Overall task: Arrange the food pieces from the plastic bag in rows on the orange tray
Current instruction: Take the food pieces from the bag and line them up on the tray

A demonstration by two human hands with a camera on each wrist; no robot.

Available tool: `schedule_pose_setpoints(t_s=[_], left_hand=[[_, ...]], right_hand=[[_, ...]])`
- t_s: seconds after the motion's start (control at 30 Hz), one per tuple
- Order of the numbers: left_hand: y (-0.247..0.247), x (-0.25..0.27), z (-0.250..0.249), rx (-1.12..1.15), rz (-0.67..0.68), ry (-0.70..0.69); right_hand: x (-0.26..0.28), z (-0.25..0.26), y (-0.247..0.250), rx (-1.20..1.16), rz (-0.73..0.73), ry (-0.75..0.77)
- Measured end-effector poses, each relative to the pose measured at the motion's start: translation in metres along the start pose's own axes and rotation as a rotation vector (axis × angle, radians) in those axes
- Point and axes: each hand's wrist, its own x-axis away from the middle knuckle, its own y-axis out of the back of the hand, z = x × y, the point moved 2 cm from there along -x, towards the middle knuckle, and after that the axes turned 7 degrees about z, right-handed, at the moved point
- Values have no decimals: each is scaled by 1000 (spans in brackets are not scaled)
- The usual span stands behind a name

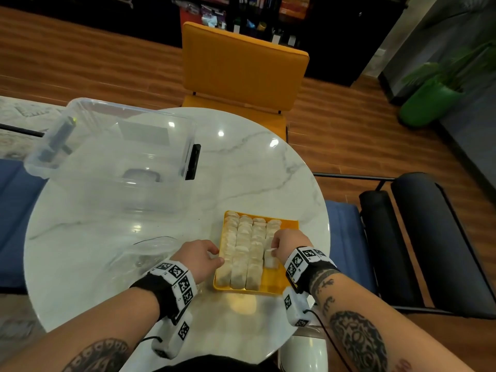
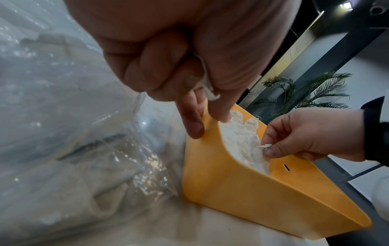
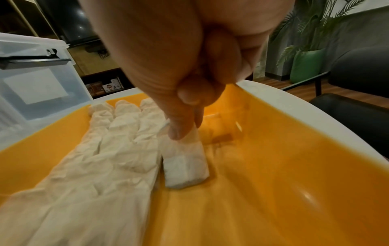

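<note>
The orange tray (image 1: 279, 280) (image 2: 252, 191) (image 3: 273, 166) lies near the table's front right edge. Three full rows of white wrapped food pieces (image 1: 243, 251) (image 3: 105, 158) (image 2: 242, 138) fill its left side, and a fourth row is partly filled. My right hand (image 1: 273, 251) (image 3: 185, 131) (image 2: 267, 148) pinches the top of one food piece (image 1: 269, 261) (image 3: 185, 164) that stands on the tray floor in that fourth row. My left hand (image 1: 217, 257) (image 2: 208, 121) pinches the tray's left rim between index finger and thumb. Its other fingers curl round a small white scrap (image 2: 207, 86). The clear plastic bag (image 1: 145, 253) (image 2: 84, 149) lies just left of the tray.
A large clear plastic box (image 1: 112, 151) (image 3: 31, 83) stands at the table's back left. The round marble table (image 1: 241, 170) ends close behind and right of the tray. An orange chair (image 1: 241, 68) is beyond it, a black chair (image 1: 429, 237) to the right.
</note>
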Motion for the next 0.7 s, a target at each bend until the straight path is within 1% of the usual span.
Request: schedule_pose_setpoints(t_s=[0.13, 0.47, 0.63, 0.7], left_hand=[[-1, -1, 1, 9, 4, 6], [-2, -3, 3, -1, 12, 15], [-2, -3, 3, -10, 15, 17], [-2, -3, 2, -15, 18, 17]], right_hand=[[-3, -1, -1, -17, -23, -38], [-1, -1, -1, -60, -24, -79], [-1, -8, 6, -178, -79, -155], [-1, -10, 7, -261, -60, -211]])
